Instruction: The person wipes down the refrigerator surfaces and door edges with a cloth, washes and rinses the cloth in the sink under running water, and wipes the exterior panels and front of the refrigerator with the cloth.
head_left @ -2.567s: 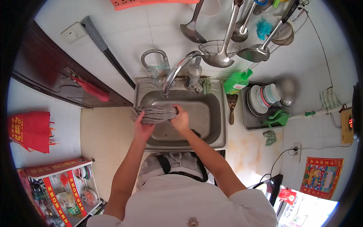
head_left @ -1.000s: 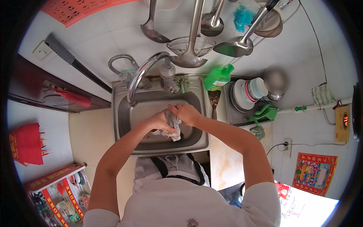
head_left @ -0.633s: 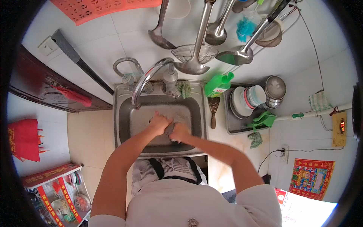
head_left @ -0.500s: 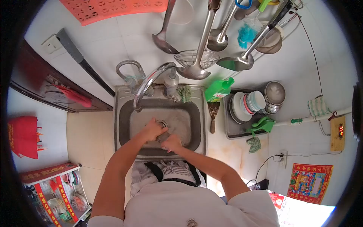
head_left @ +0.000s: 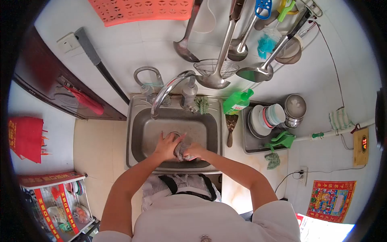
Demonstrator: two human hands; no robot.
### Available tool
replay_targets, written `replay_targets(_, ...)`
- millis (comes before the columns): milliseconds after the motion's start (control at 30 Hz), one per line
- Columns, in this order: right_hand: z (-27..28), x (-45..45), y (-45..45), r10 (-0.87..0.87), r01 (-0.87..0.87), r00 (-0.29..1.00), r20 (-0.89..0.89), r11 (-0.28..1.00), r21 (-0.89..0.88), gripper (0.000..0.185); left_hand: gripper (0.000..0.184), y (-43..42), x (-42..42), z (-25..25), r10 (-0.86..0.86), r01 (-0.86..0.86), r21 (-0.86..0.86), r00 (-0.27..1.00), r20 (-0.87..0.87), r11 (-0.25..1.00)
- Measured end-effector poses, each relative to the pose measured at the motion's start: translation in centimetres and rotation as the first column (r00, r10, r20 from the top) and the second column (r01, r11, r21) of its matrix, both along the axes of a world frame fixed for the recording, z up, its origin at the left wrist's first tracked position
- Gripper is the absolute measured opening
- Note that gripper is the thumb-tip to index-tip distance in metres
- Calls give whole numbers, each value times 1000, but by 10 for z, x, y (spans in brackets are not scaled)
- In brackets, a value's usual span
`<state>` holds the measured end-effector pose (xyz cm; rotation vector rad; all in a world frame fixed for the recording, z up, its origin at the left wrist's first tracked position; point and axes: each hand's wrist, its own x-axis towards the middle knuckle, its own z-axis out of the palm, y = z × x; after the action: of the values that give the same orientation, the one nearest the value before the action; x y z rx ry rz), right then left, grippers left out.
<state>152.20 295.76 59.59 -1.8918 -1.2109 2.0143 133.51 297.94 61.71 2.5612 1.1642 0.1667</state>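
Observation:
Both of my hands are low inside the steel sink (head_left: pixel 137 131). My left hand (head_left: pixel 165 147) has its fingers spread, near the drain (head_left: pixel 175 134) and against the left side of a crumpled grey cloth (head_left: pixel 179 152). My right hand (head_left: pixel 194 151) is closed on the cloth from the right; its fingertips are partly hidden. Above the basin arches the chrome faucet (head_left: pixel 165 94), its spout to the left of the drain.
Right of the sink lie a green detergent bottle (head_left: pixel 237 102), a scraper (head_left: pixel 231 131) and a tray (head_left: pixel 250 149) with stacked bowls (head_left: pixel 274 115). Ladles (head_left: pixel 213 82) and a wire strainer (head_left: pixel 199 67) hang above. A green cloth (head_left: pixel 203 105) rests on the sink's back edge.
My left hand has opened, its fingers now spread. The grey cloth shows more between my hands, bunched at my right hand. The whole view has shifted slightly.

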Motion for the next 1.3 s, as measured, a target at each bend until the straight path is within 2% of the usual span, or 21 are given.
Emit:
replay_targets(67, 5, 2, 2, 29, -30, 999, -35, 999, -33, 25, 83, -3, -5, 5, -16, 16, -12, 1000, -23, 1000)
replay_targets(133, 25, -4, -7, -223, 129, 921, -319, 949, -289, 22, 67, -2, -6, -12, -6, 6, 4, 1000, 9, 1000)
replay_targets(233, 18, -2, -12, -311, 151, 882, -354, 898, -414, 19, 49, 6, -5, -34, -99, 98, 49, 995, 12, 994)
replay_targets(333, 24, 9, -12, -269, 18, 793, -546, 907, -421, 31, 38, 24, -6, -26, -253, 235, 175, 963, 89, 956)
replay_targets(433, 20, 7, -16, -309, -129, 640, -703, 859, -495, 31, 32, 38, -7, -13, -392, 343, 289, 910, 131, 894)
replay_targets(533, 46, 3, -19, -392, -128, 471, -790, 856, -501, 35, 28, 52, -6, 11, -472, 383, 375, 863, 181, 844)
replay_targets(667, 64, -4, -22, -491, -73, 249, -834, 850, -522, 36, 26, 68, 2, 33, -512, 345, 492, 820, 256, 799)
replay_targets(733, 63, -12, -27, -552, -75, 155, -820, 821, -566, 35, 27, 64, -1, 12, -371, 289, 247, 827, 422, 925)
replay_targets(800, 65, -19, -36, -606, -74, 53, -794, 790, -609, 38, 29, 57, -2, 6, -294, 229, 193, 834, 467, 954)
replay_targets(867, 71, -29, -47, -651, -75, -52, -757, 759, -647, 43, 31, 48, -4, 15, -310, 157, 354, 849, 428, 922)
replay_targets(900, 79, -33, -49, -667, -67, -105, -737, 745, -664, 39, 31, 46, -3, 18, -316, 150, 356, 823, 473, 922)
replay_targets(1000, 75, -46, -52, -580, -99, -315, -751, 808, -581, 32, 33, 42, -1, 27, -311, 117, 347, 751, 582, 931)
replay_targets(1100, 68, -35, -43, -558, -62, -149, -816, 829, -556, 27, 37, 39, 4, 31, -237, 42, 308, 739, 631, 950)
replay_targets(1200, 71, -19, -30, -693, -60, -4, -720, 719, -692, 32, 40, 32, 15, 31, -79, -76, 217, 775, 626, 973)
replay_targets(1267, 80, -14, -27, -717, 60, 111, -688, 696, -716, 29, 40, 31, 22, 42, 51, -135, 97, 804, 592, 986)
replay_targets(1300, 90, -14, -25, -725, 150, 186, -663, 688, -710, 28, 40, 32, 27, 47, 54, -109, 50, 775, 629, 993)
